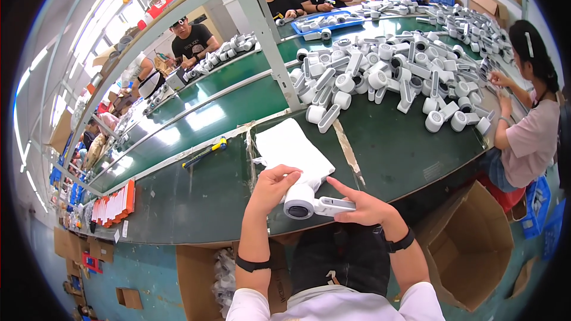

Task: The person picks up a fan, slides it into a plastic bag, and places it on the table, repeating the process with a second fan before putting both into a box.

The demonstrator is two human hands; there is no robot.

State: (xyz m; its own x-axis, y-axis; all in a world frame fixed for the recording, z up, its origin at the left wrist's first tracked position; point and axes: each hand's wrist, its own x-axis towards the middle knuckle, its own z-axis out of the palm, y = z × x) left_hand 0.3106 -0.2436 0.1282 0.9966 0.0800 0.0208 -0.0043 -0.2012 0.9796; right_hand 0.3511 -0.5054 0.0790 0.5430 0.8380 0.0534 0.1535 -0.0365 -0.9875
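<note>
One smooth white plastic device, round grey-rimmed head, flat handle, above green table edge, head view | left hand: thumb, forefinger close together beside white plastic sheets; pinch: cannot tell | right hand: grips handle, forefinger extended | blue plastic tray: similar devices | brown cardboard box: crumpled clear plastic
</note>
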